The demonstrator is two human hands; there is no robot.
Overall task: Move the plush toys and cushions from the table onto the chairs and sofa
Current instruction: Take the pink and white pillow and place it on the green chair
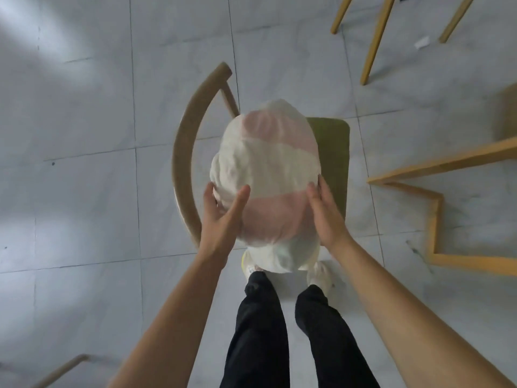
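Note:
A big plush toy with pink and white bands, wrapped in thin clear plastic, hangs between my two hands above a chair. My left hand presses its left lower side with fingers spread. On the other side my right hand lies flat against it. The chair has a green seat and a curved wooden backrest on the left. Most of the seat is hidden under the toy.
A yellow wooden table frame stands at the right, close to the chair. More yellow legs stand at the top right. Another curved chair back shows at the bottom left. My legs and shoes stand on grey floor tiles.

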